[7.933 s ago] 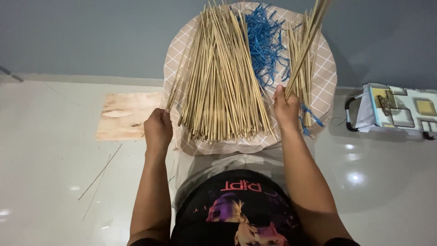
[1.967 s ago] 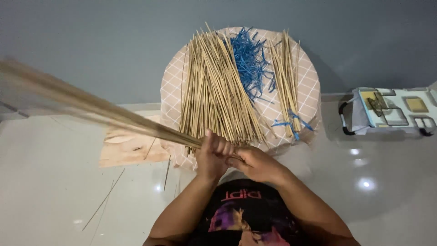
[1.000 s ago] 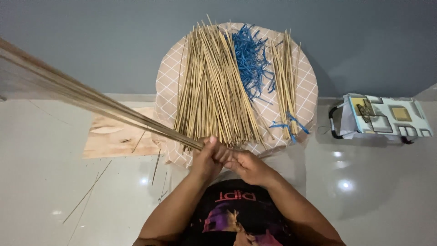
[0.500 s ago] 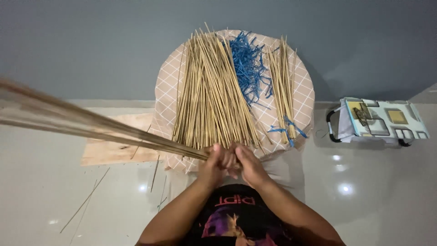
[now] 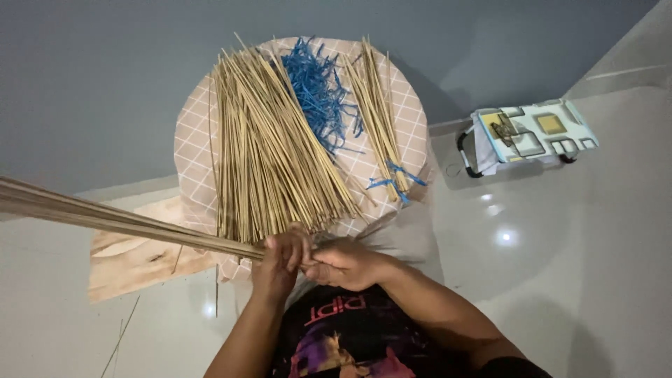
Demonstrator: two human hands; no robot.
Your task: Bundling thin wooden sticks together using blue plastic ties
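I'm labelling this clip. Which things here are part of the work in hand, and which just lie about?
In use:
left hand and right hand, both closed on the held stick bundle
loose stick pile
blue ties
tied bundle
round table

Lying about:
wooden board
patterned box
stray floor sticks

On the counter (image 5: pixel 196 140) ahead, the big pile of sticks (image 5: pixel 262 150) lies left, the strings (image 5: pixel 315 87) in the middle, a smaller bundle (image 5: pixel 376 105) right. Both hands meet at its near edge, left hand (image 5: pixel 280 259) beside right hand (image 5: pixel 346 262), their sticks (image 5: pixel 105 217) running out left over the board (image 5: pixel 133 259) on the floor. A box (image 5: pixel 532 133) sits far right.
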